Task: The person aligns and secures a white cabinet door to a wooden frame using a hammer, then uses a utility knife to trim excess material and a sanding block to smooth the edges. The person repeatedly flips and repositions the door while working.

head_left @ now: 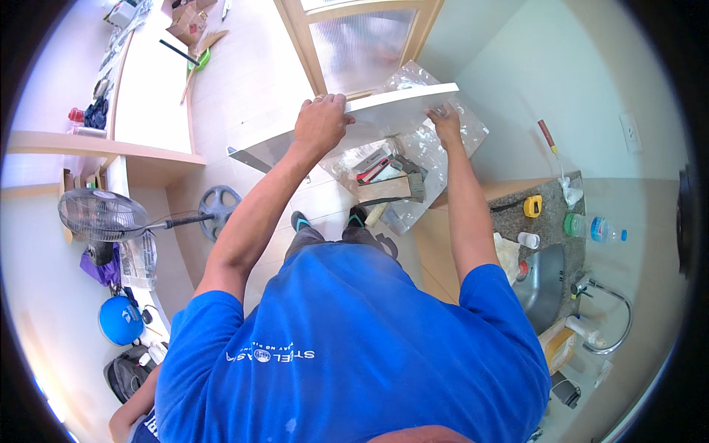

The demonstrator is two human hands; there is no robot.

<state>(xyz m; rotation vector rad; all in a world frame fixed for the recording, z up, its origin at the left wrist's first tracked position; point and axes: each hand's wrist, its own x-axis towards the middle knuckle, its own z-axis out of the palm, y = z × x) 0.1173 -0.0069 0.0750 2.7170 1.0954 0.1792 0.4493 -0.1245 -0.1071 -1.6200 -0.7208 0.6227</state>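
A long white panel (384, 114) is held on edge in front of me. My left hand (323, 122) is closed over its upper edge, left of the middle. Near the other end, my right hand (444, 125) grips the panel's near side, its fingers partly hidden. Beneath the panel, between my arms, an open box (388, 189) holds a red tool (375, 170) and other tools I cannot make out. A clear plastic sheet (436, 173) lies under and around the box.
A standing fan (103, 214) is at the left. The granite counter (509, 214) at the right bears a yellow tape measure (532, 206), bottles (602, 229) and a sink (543, 284). A door (362, 52) is ahead. Another person's arm (140, 399) shows at lower left.
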